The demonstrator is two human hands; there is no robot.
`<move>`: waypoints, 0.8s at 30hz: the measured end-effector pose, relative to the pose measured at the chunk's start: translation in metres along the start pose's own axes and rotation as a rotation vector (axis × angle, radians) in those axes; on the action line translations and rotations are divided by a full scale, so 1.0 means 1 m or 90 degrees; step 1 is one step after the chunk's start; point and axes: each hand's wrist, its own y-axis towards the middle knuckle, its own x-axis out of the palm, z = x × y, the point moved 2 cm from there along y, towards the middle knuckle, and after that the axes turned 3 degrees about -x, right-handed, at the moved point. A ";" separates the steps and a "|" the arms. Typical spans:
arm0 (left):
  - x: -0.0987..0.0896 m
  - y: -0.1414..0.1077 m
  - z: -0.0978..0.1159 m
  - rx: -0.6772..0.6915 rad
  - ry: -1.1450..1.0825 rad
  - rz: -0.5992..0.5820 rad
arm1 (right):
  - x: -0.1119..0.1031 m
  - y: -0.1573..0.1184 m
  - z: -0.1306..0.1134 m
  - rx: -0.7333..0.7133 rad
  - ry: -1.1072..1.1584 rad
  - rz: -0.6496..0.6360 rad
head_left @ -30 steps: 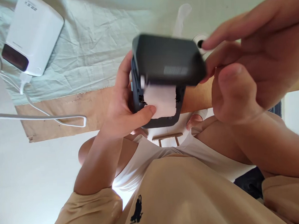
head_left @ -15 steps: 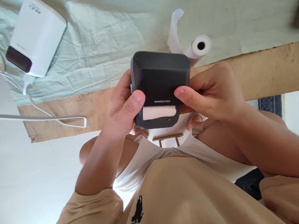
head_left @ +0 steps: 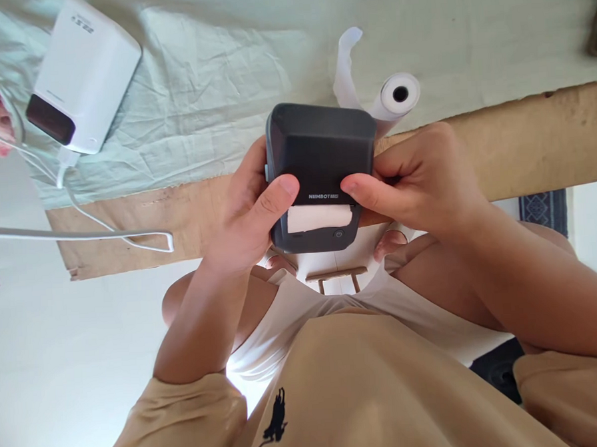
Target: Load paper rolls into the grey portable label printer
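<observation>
At the far left of the cloth-covered surface [head_left: 210,74], a white power bank [head_left: 85,74] lies with a white cable [head_left: 66,159] plugged into its end. Its marking, upside down from here, looks like 22.5; the rest is too small for me. Moving across, here's the left hand [head_left: 245,209], its grip wrapped on one side of the dark printer [head_left: 320,162], held up across the wooden edge [head_left: 524,138]. And there's the change! A second ago the lid [head_left: 323,122] was raised and the paper bared; now it's down, a pale paper strip [head_left: 319,218] poking out below. I'd call that closed up with paper in place. The lid reads NIIMBOT, then a tiny badge I can't make out; a power symbol marks the button [head_left: 339,234]. Beyond, a paper roll [head_left: 400,93] trails a curling end. Furthest right, the right hand [head_left: 424,180] has come in, gripping the printer's other side, thumb on the lid.
</observation>
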 end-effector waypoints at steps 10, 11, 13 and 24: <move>-0.002 0.001 0.003 0.060 -0.015 -0.041 | 0.001 0.000 0.001 0.003 -0.006 0.014; -0.003 0.001 0.004 0.054 -0.006 -0.051 | 0.001 0.000 0.001 0.000 -0.010 0.014; -0.004 0.001 0.004 0.037 0.009 -0.066 | 0.002 0.000 0.001 -0.005 -0.019 0.013; 0.003 0.001 0.003 0.042 0.002 -0.008 | 0.003 -0.009 0.001 -0.258 -0.123 0.117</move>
